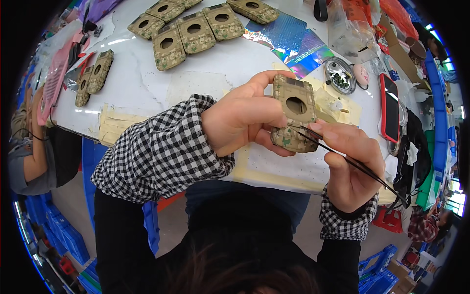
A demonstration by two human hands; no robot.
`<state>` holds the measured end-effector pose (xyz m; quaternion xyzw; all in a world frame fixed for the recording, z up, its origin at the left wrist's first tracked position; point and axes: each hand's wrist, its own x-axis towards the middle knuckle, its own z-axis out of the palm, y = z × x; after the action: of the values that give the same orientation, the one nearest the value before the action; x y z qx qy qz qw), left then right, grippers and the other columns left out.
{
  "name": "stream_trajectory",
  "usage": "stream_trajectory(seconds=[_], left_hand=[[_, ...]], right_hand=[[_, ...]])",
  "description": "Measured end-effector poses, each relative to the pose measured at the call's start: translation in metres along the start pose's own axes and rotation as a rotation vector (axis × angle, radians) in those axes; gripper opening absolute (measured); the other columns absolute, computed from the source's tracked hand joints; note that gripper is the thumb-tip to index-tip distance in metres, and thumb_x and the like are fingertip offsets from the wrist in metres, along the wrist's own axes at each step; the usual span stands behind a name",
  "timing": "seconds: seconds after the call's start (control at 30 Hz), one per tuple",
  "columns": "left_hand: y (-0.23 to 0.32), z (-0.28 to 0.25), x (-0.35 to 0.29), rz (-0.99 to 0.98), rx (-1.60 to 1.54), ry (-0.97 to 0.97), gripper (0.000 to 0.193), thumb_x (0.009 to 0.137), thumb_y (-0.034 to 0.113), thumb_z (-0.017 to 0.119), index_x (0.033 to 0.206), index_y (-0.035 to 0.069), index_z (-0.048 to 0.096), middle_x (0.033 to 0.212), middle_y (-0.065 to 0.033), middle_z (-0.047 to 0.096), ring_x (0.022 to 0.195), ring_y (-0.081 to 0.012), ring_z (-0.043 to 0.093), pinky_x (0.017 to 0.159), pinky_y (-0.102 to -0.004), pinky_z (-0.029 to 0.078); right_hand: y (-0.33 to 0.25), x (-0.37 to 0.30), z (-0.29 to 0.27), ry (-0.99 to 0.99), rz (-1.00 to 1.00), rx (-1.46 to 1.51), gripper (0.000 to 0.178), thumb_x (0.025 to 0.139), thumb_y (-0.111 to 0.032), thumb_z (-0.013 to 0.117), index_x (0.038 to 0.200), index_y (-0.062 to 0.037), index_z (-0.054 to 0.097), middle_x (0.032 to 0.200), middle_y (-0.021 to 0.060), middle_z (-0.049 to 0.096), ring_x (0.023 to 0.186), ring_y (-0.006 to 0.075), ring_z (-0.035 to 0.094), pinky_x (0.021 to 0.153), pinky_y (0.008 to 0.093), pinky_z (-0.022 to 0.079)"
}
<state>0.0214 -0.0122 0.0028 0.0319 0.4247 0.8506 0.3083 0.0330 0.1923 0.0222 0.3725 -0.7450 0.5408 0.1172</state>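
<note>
My left hand point(249, 115) is closed around a camouflage-patterned plastic shell point(295, 93) with a round hole in its middle. It looks like the upper hull of a toy tank. In my right hand point(355, 159) I grip black tweezers point(360, 166), whose tips touch the shell below the round hole, close to my left thumb. Whether the tips pinch anything is too small to tell. To the right of the shell, a round clear dish point(340, 75) holds small dark green parts.
Several matching shells point(194, 29) lie at the far side of the white table point(132, 63), with a smaller group point(95, 73) at the left. Shiny holographic sheets point(293, 41), a red-cased phone point(389, 108) and plastic bags point(350, 34) lie toward the right. Another person's arm point(36, 142) shows at the left edge.
</note>
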Motion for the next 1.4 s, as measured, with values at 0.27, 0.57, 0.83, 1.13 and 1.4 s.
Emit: stream_trajectory(seconds=[0.27,0.57,0.83,1.13,1.4], left_hand=[[-0.0001,-0.0018,-0.0004,-0.013,0.019,-0.006,0.071,0.078,0.007,0.046,0.143,0.01,0.018,0.125,-0.0174,0.05,0.093,-0.0277,0.062,0.071,-0.038,0.054],[0.0006,0.0007,-0.0007,-0.006,0.014,0.008,0.07,0.077,0.007,0.046,0.143,0.009,0.019,0.123,-0.0174,0.05,0.089,-0.0276,0.062,0.07,-0.037,0.053],[-0.0009,0.0001,-0.0001,0.007,0.017,0.0,0.069,0.079,0.008,0.046,0.142,0.009,0.02,0.121,-0.0184,0.051,0.085,-0.0272,0.062,0.069,-0.0362,0.053],[0.0005,0.0009,-0.0013,0.003,0.029,0.003,0.07,0.078,0.009,0.047,0.142,0.008,0.019,0.121,-0.0182,0.051,0.087,-0.0273,0.062,0.07,-0.0363,0.053],[0.0003,0.0011,0.0002,0.017,0.043,-0.011,0.073,0.077,0.01,0.049,0.143,0.008,0.018,0.122,-0.0186,0.05,0.089,-0.0278,0.062,0.071,-0.037,0.054]], right_hand=[[0.0008,0.0013,0.0007,-0.017,-0.004,-0.043,0.023,0.076,-0.007,0.073,0.095,0.0013,0.063,0.091,0.0138,0.068,0.085,0.0281,0.067,0.082,0.0388,0.054],[-0.0008,0.0017,0.0006,-0.019,0.008,-0.044,0.023,0.076,-0.006,0.073,0.095,0.0015,0.062,0.091,0.0144,0.068,0.085,0.0281,0.067,0.082,0.0388,0.054],[0.001,0.0011,0.0005,-0.017,0.009,-0.017,0.022,0.077,-0.007,0.072,0.095,0.0017,0.061,0.091,0.0146,0.068,0.085,0.0277,0.067,0.083,0.0391,0.053],[-0.0005,0.001,0.0003,-0.018,0.032,-0.013,0.022,0.078,-0.007,0.072,0.095,0.0024,0.061,0.091,0.0148,0.068,0.086,0.0279,0.067,0.084,0.0398,0.053],[-0.0019,-0.0014,-0.0025,0.026,0.103,0.071,0.022,0.08,-0.005,0.07,0.097,0.0039,0.059,0.093,0.0171,0.067,0.091,0.0285,0.066,0.088,0.0411,0.051]])
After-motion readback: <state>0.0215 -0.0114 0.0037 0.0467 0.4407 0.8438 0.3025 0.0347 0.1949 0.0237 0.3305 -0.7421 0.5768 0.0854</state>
